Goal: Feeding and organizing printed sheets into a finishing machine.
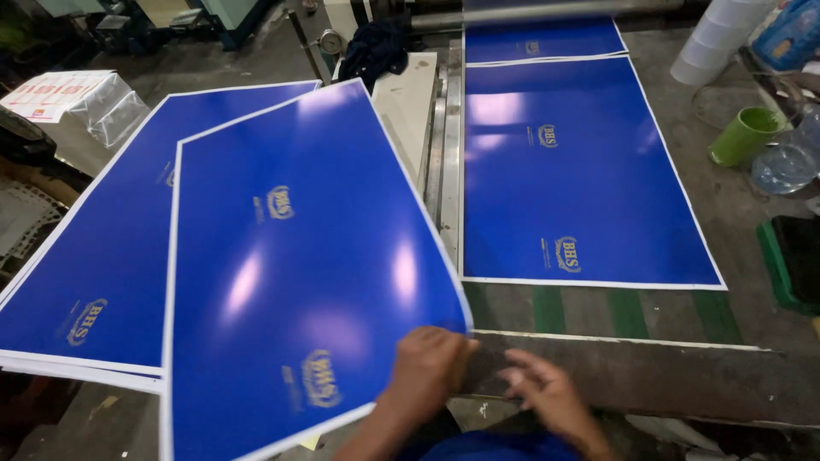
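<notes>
A worker's left hand (427, 369) pinches the near right corner of a glossy blue sheet (299, 256), white-edged and stamped with small gold emblems, holding it raised and tilted above a stack (85, 282) of matching sheets at the left of the bench (598, 376). The right hand (547, 394) hovers just beside it, fingers loosely spread and gripping nothing, over the bench's worn front edge. Across a metal rail (448, 145), another blue sheet (572, 171) lies flat on the machine bed, with a further one (542, 38) beyond it. A green cup (745, 135), a clear plastic bottle (790, 158) and a stack of white cups (713, 38) stand at the far right.

Held at a single corner, the broad sheet could sag and crease, or slip from the fingers and land askew on the pile. Its lacquered face may also take scuffs or fingerprints if it drags over the sheet beneath, and the drinks close by leave a risk of a spill.
</notes>
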